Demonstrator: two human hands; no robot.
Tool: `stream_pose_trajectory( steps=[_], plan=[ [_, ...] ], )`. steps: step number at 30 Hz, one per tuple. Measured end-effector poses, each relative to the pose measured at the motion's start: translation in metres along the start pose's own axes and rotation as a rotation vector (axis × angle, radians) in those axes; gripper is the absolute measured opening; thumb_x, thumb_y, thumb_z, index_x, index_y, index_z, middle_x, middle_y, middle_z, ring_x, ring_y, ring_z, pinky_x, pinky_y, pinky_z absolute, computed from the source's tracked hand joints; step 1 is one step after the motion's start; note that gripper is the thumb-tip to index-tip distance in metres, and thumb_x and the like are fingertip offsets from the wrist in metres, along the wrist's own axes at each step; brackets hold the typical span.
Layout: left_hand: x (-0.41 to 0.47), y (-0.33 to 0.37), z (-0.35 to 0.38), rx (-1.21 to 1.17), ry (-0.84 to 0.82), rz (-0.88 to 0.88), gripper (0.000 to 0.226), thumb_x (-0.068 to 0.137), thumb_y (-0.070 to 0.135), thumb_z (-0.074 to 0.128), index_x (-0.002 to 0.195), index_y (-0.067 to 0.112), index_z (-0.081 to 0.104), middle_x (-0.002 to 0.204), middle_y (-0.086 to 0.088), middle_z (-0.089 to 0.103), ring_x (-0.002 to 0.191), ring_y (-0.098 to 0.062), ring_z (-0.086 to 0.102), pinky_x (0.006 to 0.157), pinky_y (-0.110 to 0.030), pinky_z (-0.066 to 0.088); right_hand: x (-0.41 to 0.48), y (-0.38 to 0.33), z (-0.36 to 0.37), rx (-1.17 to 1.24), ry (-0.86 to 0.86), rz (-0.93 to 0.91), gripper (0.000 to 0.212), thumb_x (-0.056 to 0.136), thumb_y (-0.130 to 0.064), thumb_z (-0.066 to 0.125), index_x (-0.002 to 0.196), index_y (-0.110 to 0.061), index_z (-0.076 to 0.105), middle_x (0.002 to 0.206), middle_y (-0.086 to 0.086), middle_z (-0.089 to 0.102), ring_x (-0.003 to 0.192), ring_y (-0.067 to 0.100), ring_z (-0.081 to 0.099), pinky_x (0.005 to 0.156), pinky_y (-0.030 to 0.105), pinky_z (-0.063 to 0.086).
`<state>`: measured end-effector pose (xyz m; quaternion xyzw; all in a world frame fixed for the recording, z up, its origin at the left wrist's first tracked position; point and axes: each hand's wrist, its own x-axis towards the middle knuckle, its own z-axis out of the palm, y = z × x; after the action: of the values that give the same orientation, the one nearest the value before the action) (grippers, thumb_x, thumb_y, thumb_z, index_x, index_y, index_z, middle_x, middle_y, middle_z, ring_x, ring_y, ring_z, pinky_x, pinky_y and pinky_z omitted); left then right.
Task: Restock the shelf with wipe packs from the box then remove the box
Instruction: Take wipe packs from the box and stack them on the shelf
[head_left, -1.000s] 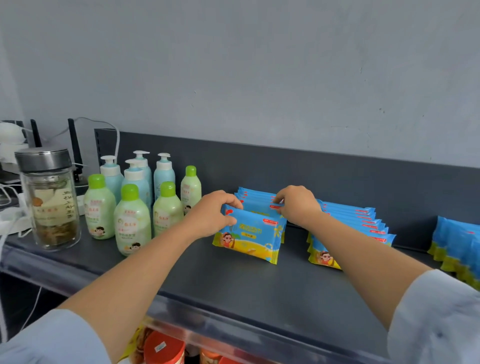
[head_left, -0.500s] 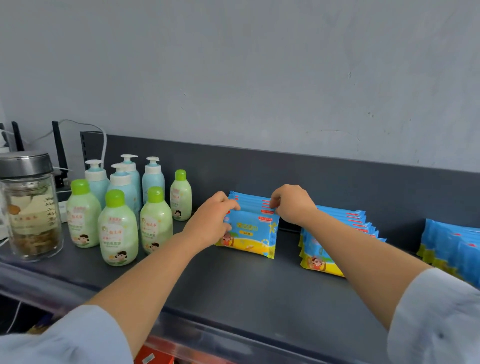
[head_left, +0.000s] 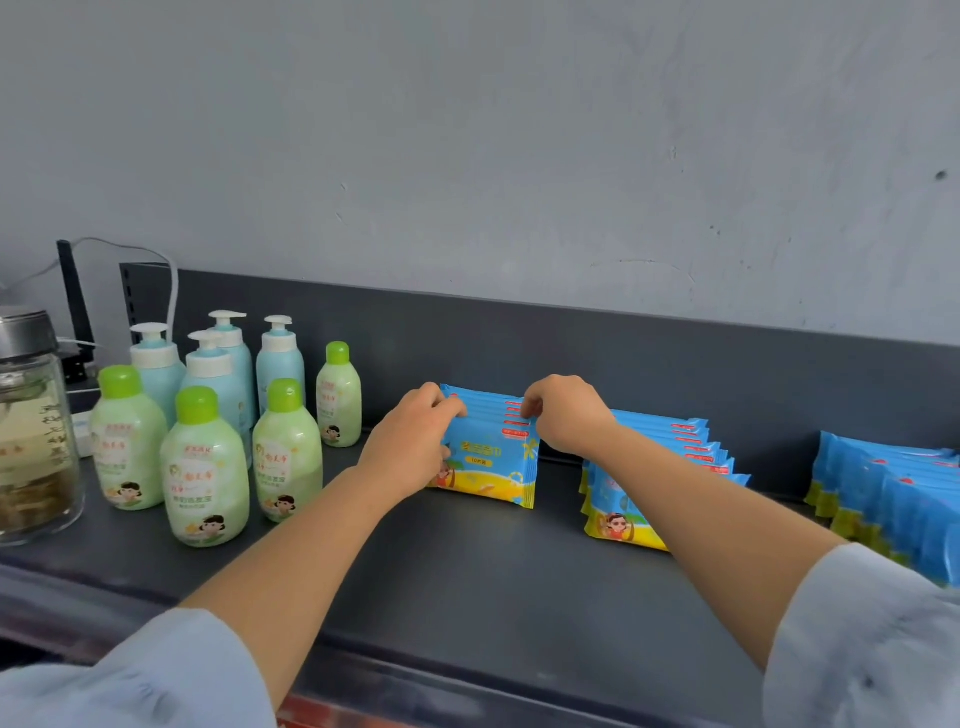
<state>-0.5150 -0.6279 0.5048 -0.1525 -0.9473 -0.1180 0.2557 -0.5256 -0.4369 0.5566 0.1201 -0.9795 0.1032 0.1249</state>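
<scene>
The person's two hands meet on a row of wipe packs (head_left: 493, 467) at the centre of the frame, standing on edge on the dark grey shelf (head_left: 493, 587) near its back wall. The packs are blue above and yellow below, lined one behind another, the front one facing the camera. The left hand (head_left: 415, 441) grips the left end of the row, fingers curled over the top corner and the thumb low on the front pack. The right hand (head_left: 566, 415) pinches the top right corner of the row with bent fingers.

Just right of the right forearm, a second row (head_left: 613, 514) of the same packs leans backward in a stagger, partly hidden by the arm. A third row (head_left: 893, 488) stands at the right edge of the frame, well apart from the hands.

At centre left stand four green-capped bottles (head_left: 205, 467) and, behind them, four pale blue pump bottles (head_left: 280, 358). A glass jar (head_left: 31, 431) with a metal lid stands at the left edge. Light blue sleeves (head_left: 857, 639) fill the lower corners.
</scene>
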Motion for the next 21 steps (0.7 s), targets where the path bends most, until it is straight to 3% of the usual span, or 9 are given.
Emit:
stream_pose_trajectory(
  steps=[5, 15, 21],
  plan=[
    [-0.002, 0.003, -0.001, 0.095, 0.002, 0.017, 0.06, 0.084, 0.021, 0.069, 0.138, 0.022, 0.041, 0.131, 0.001, 0.042, 0.114, -0.015, 0.048, 0.09, -0.033, 0.049, -0.002, -0.006, 0.002, -0.106, -0.01, -0.015, 0.029, 0.09, -0.006, 0.053, 0.116, -0.014, 0.064, 0.113, 0.004, 0.065, 0.098, 0.02, 0.061, 0.084, 0.032, 0.054],
    [-0.008, 0.008, -0.007, 0.202, -0.014, 0.056, 0.07, 0.087, 0.024, 0.067, 0.146, 0.013, 0.031, 0.149, -0.003, 0.033, 0.139, -0.019, 0.028, 0.109, -0.033, 0.034, -0.02, -0.019, 0.007, -0.201, 0.063, -0.024, 0.035, 0.087, -0.01, 0.055, 0.122, -0.017, 0.054, 0.11, 0.004, 0.056, 0.099, 0.02, 0.053, 0.073, 0.03, 0.046],
    [-0.017, 0.018, -0.018, 0.21, -0.034, 0.088, 0.064, 0.088, 0.028, 0.065, 0.142, 0.013, 0.034, 0.146, -0.001, 0.037, 0.136, -0.017, 0.031, 0.106, -0.031, 0.035, -0.044, -0.018, 0.002, -0.252, 0.115, -0.038, 0.043, 0.087, -0.011, 0.052, 0.129, -0.015, 0.052, 0.12, 0.006, 0.057, 0.116, 0.025, 0.048, 0.089, 0.034, 0.045]
  ],
)
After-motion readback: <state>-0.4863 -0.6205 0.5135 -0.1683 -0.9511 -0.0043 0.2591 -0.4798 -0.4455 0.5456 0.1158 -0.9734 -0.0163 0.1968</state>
